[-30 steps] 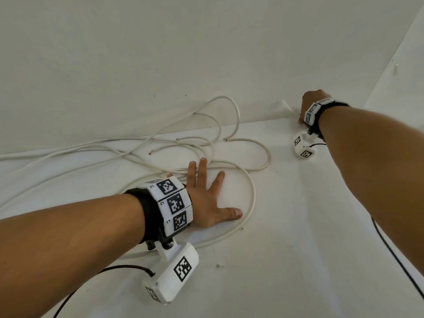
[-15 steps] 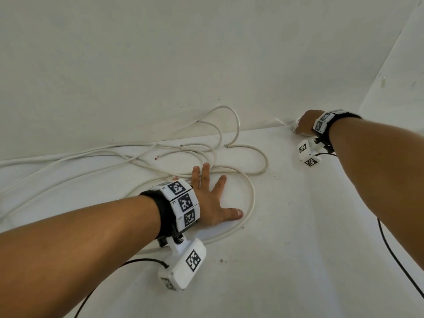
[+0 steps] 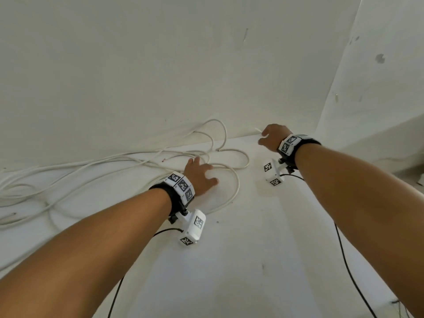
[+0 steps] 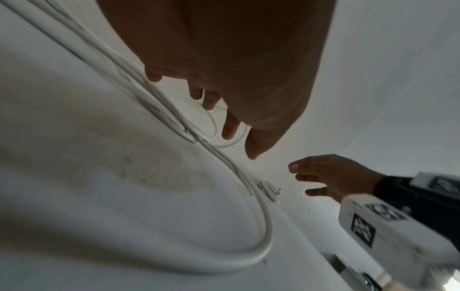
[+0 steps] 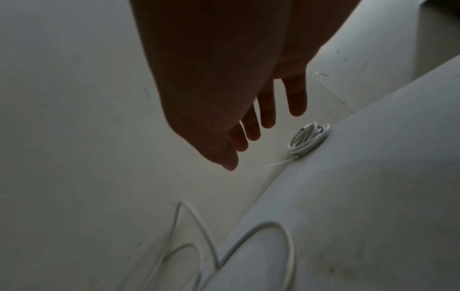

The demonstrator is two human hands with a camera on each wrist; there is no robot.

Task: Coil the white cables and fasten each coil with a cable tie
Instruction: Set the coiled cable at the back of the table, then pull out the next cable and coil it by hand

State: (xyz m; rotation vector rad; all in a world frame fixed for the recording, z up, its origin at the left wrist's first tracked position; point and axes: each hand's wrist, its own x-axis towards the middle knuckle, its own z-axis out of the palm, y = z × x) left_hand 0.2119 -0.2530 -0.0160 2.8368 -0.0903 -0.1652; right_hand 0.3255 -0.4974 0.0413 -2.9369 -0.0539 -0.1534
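Note:
Several loose white cables [image 3: 128,161] lie in tangled loops on the white surface along the wall. My left hand [image 3: 206,173] hovers over their right-hand loops, fingers relaxed and holding nothing; the left wrist view shows the left hand [image 4: 236,135] above the cables [image 4: 159,102]. A small tied coil [image 5: 307,138] lies against the wall foot, its tie tail sticking out. My right hand [image 5: 259,137] is just short of it, fingers straight and empty. In the head view the right hand [image 3: 263,137] hides the coil; only the tie tail [image 3: 258,130] shows.
A white wall [image 3: 160,76] rises right behind the cables, and a second wall [image 3: 378,88] closes the corner on the right. Black camera leads [image 3: 351,271] trail from both wrists over the surface. One cut cable end [image 3: 163,160] shows copper.
My right hand has let go at the wall foot, opened and drawn back leftward. The left hand, flat on the surface before, has lifted with its fingers relaxed.

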